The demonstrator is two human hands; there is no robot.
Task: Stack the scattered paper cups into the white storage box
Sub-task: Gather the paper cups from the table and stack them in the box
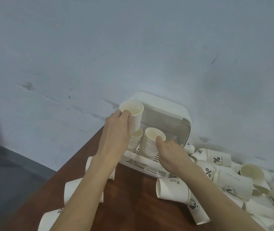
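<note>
The white storage box (171,112) stands against the wall with its lid raised. Two stacks of paper cups stand on its slatted tray. My left hand (116,130) grips a single white paper cup (133,112) by its rim and side, just above the left stack (135,139). My right hand (171,154) holds the right stack (151,140), with the thumb on the top cup's rim and the fingers against its side.
A heap of loose printed paper cups (236,180) lies to the right of the box. More cups (173,189) lie on the brown table (133,197) between my arms and by its left edge (73,189). The grey wall is right behind the box.
</note>
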